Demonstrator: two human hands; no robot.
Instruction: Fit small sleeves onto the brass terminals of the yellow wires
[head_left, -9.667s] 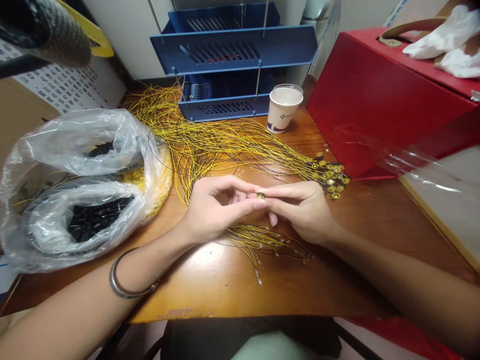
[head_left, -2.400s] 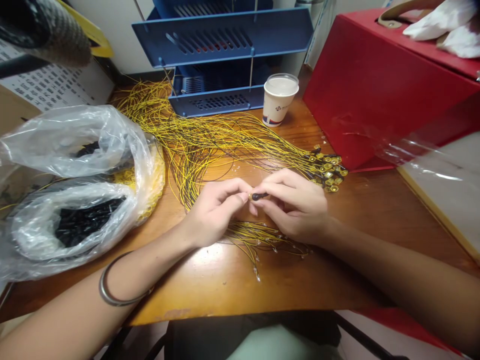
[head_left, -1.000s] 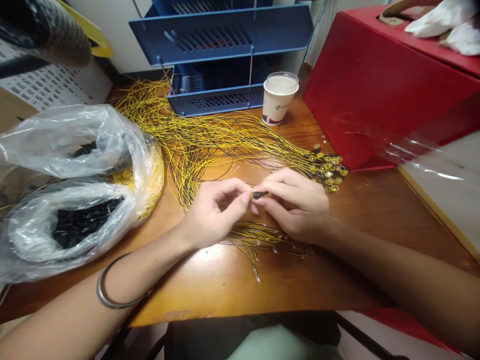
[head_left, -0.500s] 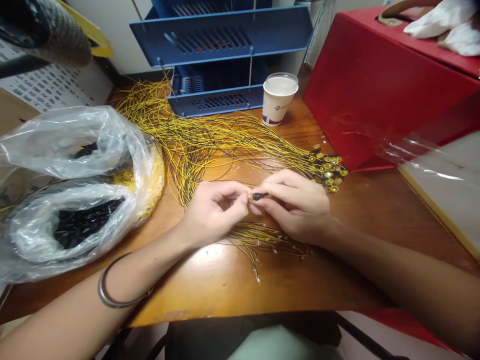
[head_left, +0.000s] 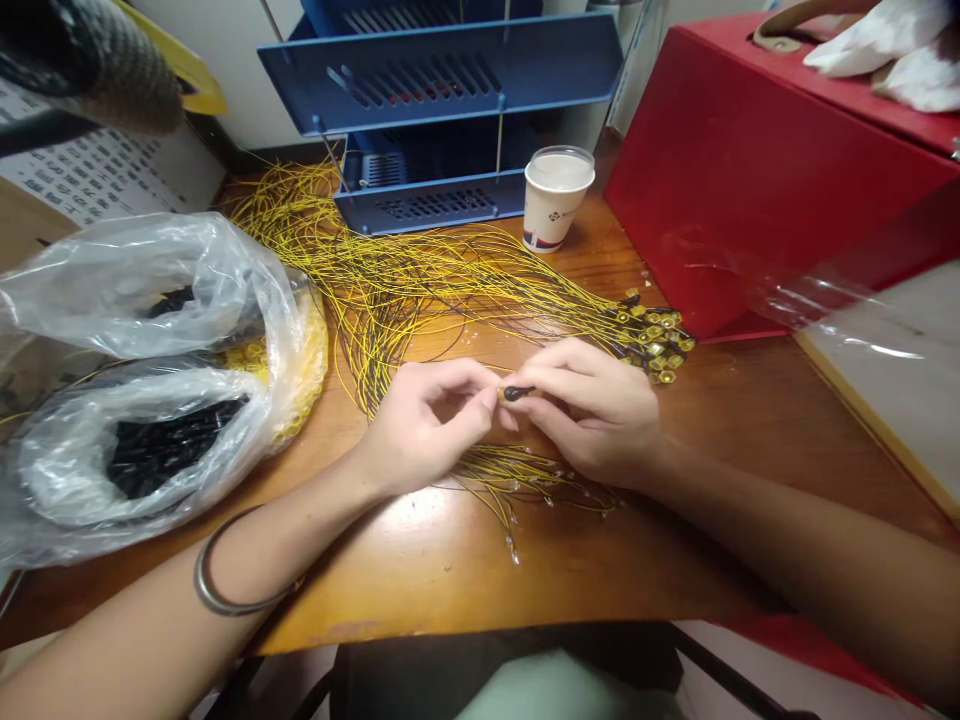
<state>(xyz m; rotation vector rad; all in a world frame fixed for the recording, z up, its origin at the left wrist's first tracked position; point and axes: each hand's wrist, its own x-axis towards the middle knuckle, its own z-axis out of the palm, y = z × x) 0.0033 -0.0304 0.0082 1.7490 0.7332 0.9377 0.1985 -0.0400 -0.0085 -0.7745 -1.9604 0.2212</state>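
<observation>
Between the fingertips of both hands, over the middle of the table, is a small black lamp holder (head_left: pixel 517 393) with a yellowish cap (head_left: pixel 502 394) at its left end. My left hand (head_left: pixel 424 425) pinches the cap end between thumb and forefinger. From the other side, my right hand (head_left: pixel 600 405) grips the black part with thumb and fingers. Below the hands lies a bunch of yellow and black wires (head_left: pixel 495 468) with clear bulb-like tips. Beyond them stretches a larger wire bundle (head_left: pixel 450 265), ending at the right in several finished-looking holders (head_left: pixel 656 340) with yellow faces.
Plastic bags of black parts (head_left: pixel 176 445) and yellow caps (head_left: pixel 300 400) stand on the left. At the back are a blue tiered rack (head_left: pixel 450 75) and a paper cup (head_left: pixel 556 205). A red box (head_left: pixel 772 180) fills the right rear of the wooden table (head_left: pixel 420 590).
Almost nothing differs. Both hands keep their hold on the lamp holder, with only a very slight shift of the left fingertips.
</observation>
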